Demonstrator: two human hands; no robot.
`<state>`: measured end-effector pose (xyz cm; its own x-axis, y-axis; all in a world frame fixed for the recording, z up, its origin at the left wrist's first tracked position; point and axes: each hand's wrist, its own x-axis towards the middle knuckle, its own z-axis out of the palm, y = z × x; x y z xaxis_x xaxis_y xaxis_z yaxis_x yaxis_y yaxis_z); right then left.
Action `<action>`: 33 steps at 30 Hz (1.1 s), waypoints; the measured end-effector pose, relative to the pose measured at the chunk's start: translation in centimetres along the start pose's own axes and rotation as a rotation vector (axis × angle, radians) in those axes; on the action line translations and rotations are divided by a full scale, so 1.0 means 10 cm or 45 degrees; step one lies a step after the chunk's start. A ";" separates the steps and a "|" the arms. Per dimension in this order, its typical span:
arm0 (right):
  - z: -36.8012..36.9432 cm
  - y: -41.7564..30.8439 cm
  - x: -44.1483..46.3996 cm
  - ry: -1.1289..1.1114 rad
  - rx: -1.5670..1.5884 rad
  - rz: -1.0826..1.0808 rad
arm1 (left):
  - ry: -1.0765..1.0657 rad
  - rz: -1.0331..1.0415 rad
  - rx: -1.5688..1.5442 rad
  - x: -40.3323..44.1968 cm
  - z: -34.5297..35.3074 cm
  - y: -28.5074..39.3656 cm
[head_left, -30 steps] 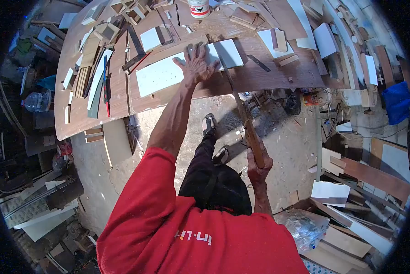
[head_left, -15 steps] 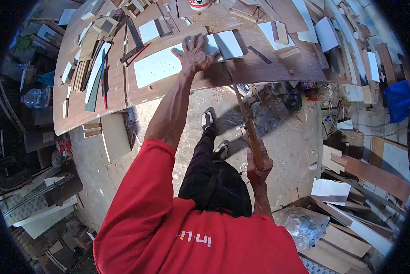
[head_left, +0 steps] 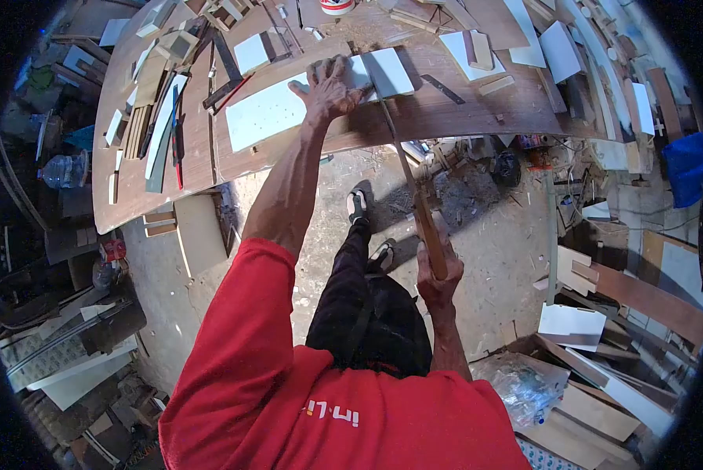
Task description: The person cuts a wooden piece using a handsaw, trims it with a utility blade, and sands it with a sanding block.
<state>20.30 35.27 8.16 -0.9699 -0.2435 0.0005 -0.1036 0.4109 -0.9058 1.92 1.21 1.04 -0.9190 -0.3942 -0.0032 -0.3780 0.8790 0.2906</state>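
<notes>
My left hand (head_left: pixel 329 90) lies with its fingers spread on a long white board (head_left: pixel 267 114) near the table's front edge. My right hand (head_left: pixel 439 270) is closed around the wooden handle of a long, thin saw (head_left: pixel 412 184). The saw's blade runs from the handle up to the board, just right of my left hand, and crosses the table edge. Right of the blade lies the white end part of the board (head_left: pixel 390 72). Whether the blade has cut through the board is too small to tell.
The brown table (head_left: pixel 477 121) bears a dark ruler (head_left: pixel 443 89), a red pencil-like stick (head_left: pixel 234 92), a white bucket (head_left: pixel 337 6) and wood offcuts. Planks lean and lie at the right, near a plastic bag (head_left: pixel 524 392). Debris covers part of the floor beneath the table.
My right hand and the saw have shifted slightly forward and to the left. My left hand stays spread on the board. The whole view has moved a little.
</notes>
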 end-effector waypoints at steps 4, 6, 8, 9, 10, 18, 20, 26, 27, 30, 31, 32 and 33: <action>0.06 0.16 0.09 0.030 0.013 -0.105 | -0.005 -0.024 -0.043 -0.02 -0.05 0.04; -0.01 0.05 0.05 -0.005 0.045 -0.026 | -0.051 -0.040 -0.017 0.01 -0.03 0.01; -0.07 0.03 -0.02 -0.040 0.078 0.054 | -0.095 -0.057 0.011 0.03 0.00 -0.02; -0.11 0.06 -0.06 -0.061 0.050 0.075 | -0.085 -0.064 0.013 0.03 0.01 -0.02; -0.14 0.09 -0.10 -0.081 0.022 0.097 | -0.075 -0.071 0.015 0.03 0.02 -0.01; -0.16 0.05 -0.12 -0.021 0.079 0.070 | -0.096 -0.074 0.022 0.02 -0.04 0.02; -0.16 0.02 -0.11 -0.001 0.083 0.076 | -0.100 -0.076 -0.002 0.02 -0.03 0.03; -0.23 -0.08 -0.17 -0.027 0.085 0.178 | -0.101 -0.082 -0.049 -0.02 -0.09 0.06; -0.23 -0.07 -0.17 -0.018 0.071 0.153 | -0.087 -0.055 -0.011 0.00 -0.05 0.03; -0.20 -0.10 -0.08 -0.003 0.077 0.154 | -0.079 -0.037 0.030 0.03 0.02 -0.01; -0.18 -0.14 -0.05 0.003 0.100 0.185 | -0.090 -0.047 0.035 0.02 0.02 -0.01; -0.18 -0.17 -0.06 0.003 0.101 0.189 | -0.093 -0.046 0.037 0.01 0.02 -0.02; -0.18 -0.19 -0.07 -0.002 0.081 0.185 | -0.083 -0.041 0.014 0.01 0.01 -0.02</action>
<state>20.81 36.26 10.68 -0.9733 -0.1868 -0.1331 0.0521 0.3853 -0.9213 1.91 1.06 0.93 -0.9117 -0.4041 -0.0747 -0.4082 0.8692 0.2791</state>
